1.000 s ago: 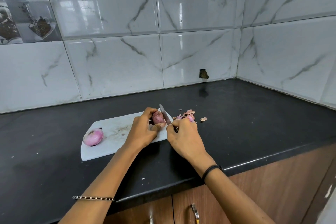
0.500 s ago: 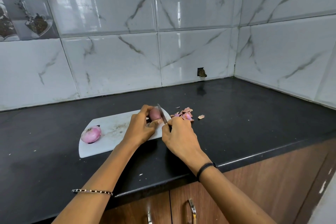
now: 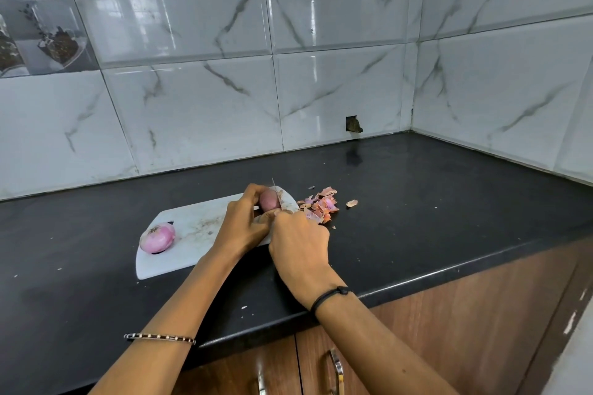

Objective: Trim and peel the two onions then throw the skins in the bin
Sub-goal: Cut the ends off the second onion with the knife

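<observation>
A white cutting board [image 3: 179,253] lies on the black counter. On its right end my left hand [image 3: 244,224] grips a reddish onion [image 3: 268,200] with its skin on. My right hand [image 3: 300,244] holds a knife [image 3: 276,194] whose blade stands edge-down against the right side of that onion; the handle is hidden in my fist. A peeled pink onion [image 3: 158,237] rests at the board's left end. Loose onion skins [image 3: 321,204] are piled on the counter just right of the board.
The black counter [image 3: 417,202] runs back to marble-tiled walls that meet in a corner at the right. Its front edge runs above wooden cabinet doors with metal handles [image 3: 337,369]. Small skin scraps [image 3: 244,307] dot the counter near the front edge. No bin is in view.
My right hand has moved closer to my left, and the knife blade has gone from leaning beside the onion to standing against it. The peeled onion has not moved.
</observation>
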`<state>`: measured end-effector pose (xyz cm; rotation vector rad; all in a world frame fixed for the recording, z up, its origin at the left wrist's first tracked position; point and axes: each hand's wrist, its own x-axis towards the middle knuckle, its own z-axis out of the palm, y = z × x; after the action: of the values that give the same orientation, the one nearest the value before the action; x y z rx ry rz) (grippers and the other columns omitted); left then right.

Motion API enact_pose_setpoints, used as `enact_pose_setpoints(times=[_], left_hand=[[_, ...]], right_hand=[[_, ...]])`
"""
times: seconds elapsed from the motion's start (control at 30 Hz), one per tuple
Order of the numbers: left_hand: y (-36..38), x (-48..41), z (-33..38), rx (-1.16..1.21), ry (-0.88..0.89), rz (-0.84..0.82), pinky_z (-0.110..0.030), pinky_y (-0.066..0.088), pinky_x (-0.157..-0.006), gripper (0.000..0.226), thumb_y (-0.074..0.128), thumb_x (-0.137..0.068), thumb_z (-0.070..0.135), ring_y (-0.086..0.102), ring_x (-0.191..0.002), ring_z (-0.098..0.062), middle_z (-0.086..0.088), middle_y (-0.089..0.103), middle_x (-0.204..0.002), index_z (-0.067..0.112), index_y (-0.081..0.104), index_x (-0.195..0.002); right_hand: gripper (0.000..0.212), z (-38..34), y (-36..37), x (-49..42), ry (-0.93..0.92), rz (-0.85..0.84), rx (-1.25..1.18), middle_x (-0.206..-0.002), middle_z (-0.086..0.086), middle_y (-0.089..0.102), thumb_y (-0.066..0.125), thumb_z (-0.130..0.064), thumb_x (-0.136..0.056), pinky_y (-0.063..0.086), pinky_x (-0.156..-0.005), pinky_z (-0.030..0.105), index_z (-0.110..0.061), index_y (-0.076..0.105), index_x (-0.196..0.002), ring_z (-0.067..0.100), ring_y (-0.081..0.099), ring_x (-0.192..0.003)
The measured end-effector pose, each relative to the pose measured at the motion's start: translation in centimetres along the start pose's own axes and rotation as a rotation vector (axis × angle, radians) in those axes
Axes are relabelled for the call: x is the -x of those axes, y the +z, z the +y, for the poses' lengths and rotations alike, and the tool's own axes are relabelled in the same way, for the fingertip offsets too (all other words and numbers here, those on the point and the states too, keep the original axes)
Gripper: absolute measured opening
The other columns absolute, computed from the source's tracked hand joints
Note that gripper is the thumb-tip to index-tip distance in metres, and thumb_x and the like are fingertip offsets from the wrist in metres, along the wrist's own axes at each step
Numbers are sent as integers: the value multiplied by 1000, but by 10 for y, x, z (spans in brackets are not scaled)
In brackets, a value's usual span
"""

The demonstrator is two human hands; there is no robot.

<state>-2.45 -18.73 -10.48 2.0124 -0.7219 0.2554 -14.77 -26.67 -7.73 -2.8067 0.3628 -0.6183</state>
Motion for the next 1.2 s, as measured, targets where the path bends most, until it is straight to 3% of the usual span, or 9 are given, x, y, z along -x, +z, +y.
enact_pose_setpoints(times=[0.23, 0.3, 0.4, 0.47, 0.57, 0.67, 0.9, 1.07, 1.2], left_hand=[[-1, -1, -2, 15, -12, -17, -32, 58, -87, 40, 72, -86, 5, 71, -99, -20, -3, 71, -112, 22, 59, -119], [-1, 0, -2, 35, -15, -7, -17, 53, -82, 38, 73, -86, 6, 70, -96, -20, -4, 71, -108, 22, 58, -117], [-1, 1, 1, 107, -21, -7, 0, 43, -74, 38, 79, -86, 8, 64, -97, 0, 6, 68, -105, 20, 57, -115], [-2, 0, -1, 152, -32, -23, -6, 48, -83, 40, 81, -84, 9, 64, -100, 4, 7, 69, -109, 19, 57, -115], [-6, -2, -6, 200, -68, -48, -27, 54, -95, 45, 85, -82, 13, 67, -109, -10, 4, 68, -118, 26, 54, -112], [-7, -1, -6, 229, -76, -65, -30, 55, -96, 49, 84, -82, 9, 68, -110, -14, 1, 64, -122, 23, 52, -116], [-8, -3, -7, 216, -66, -61, -21, 53, -90, 53, 84, -80, 5, 67, -109, -10, 2, 68, -121, 24, 60, -123], [-8, -3, -8, 195, -51, -44, -35, 55, -99, 51, 85, -77, 4, 67, -110, -15, 4, 70, -116, 32, 62, -112], [-7, -2, -7, 156, -41, -28, -34, 56, -96, 51, 86, -77, 5, 70, -103, -11, 1, 71, -114, 23, 60, -117]], right_hand=[[30, -3, 8, -5, -5, 2, 47, -117, 7, 66, 47, 2, -98, 42, -69, 34, -11, 59, -122, 29, 67, -107], [29, 0, 7, -5, 54, 0, -45, -120, 7, 65, 46, -3, -100, 42, -73, 35, -12, 60, -123, 29, 65, -110], [26, 8, 5, -4, 206, 20, -254, -118, 13, 63, 42, -18, -103, 46, -81, 37, -7, 62, -114, 34, 62, -111], [27, 13, 9, -5, 255, 46, -377, -110, 15, 64, 41, -24, -102, 47, -79, 39, -7, 62, -101, 36, 62, -99], [26, 20, 16, -7, 292, 81, -564, -88, 10, 60, 45, -27, -100, 41, -64, 33, -15, 50, -76, 28, 52, -74], [34, 26, 17, -7, 276, 116, -681, -70, 1, 52, 49, -24, -98, 36, -58, 32, -23, 44, -64, 22, 45, -63], [42, 24, 19, -7, 190, 113, -668, -58, -4, 43, 52, -24, -98, 29, -51, 28, -26, 39, -59, 17, 38, -54], [41, 23, 17, -6, 178, 102, -615, -59, -3, 42, 50, -24, -98, 27, -48, 29, -23, 39, -59, 20, 38, -56], [43, 23, 15, -4, 148, 101, -586, -60, -6, 42, 49, -23, -99, 25, -46, 28, -23, 37, -58, 13, 36, -52]])
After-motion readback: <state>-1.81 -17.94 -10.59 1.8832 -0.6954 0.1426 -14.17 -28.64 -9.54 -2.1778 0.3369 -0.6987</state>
